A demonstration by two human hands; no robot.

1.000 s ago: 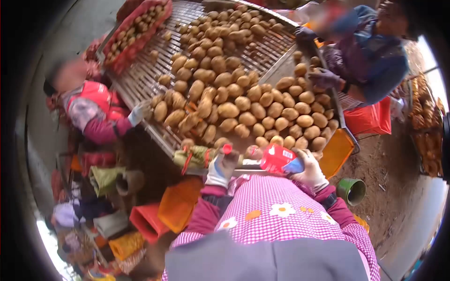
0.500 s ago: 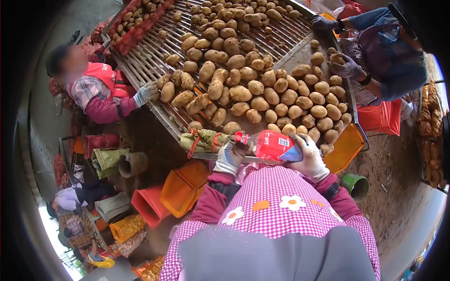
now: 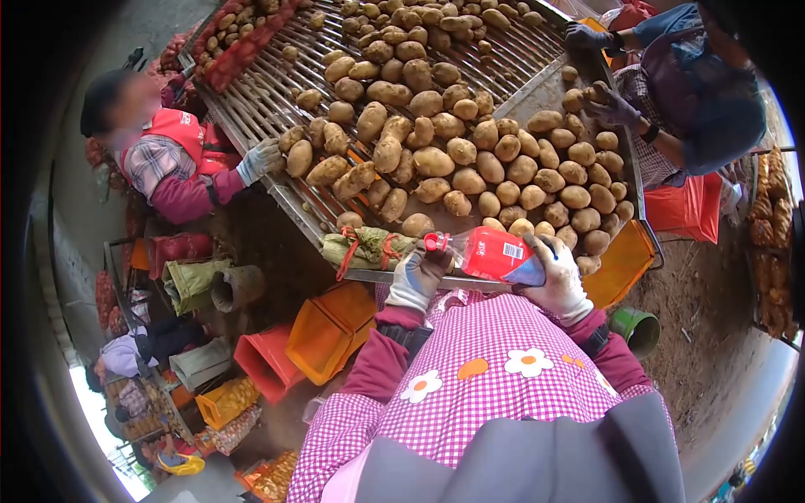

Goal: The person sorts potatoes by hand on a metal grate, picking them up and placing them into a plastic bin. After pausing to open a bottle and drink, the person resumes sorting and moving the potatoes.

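A clear plastic bottle [image 3: 490, 254] with a red label lies sideways across my front, over the near edge of the sorting table [image 3: 369, 274]. At its neck, my gloved left hand [image 3: 418, 275] is closed just under the red cap [image 3: 434, 241]. My gloved right hand [image 3: 557, 281] wraps round the bottle's base end. To the left of my left hand lies a green-wrapped bundle [image 3: 365, 249] tied with red strips. Many potatoes [image 3: 490, 170] spread over the table just beyond the bottle.
One person [image 3: 180, 147] in a red vest rests a gloved hand on the table's left side. Another person [image 3: 688, 101] stands at the right, with a gloved hand among potatoes. Orange bins [image 3: 331, 333], a red bin [image 3: 270, 362] and a green bucket [image 3: 635, 331] stand below.
The view has shifted slightly. My hands keep nearly the same hold on the bottle, and the potatoes near it lie as before.
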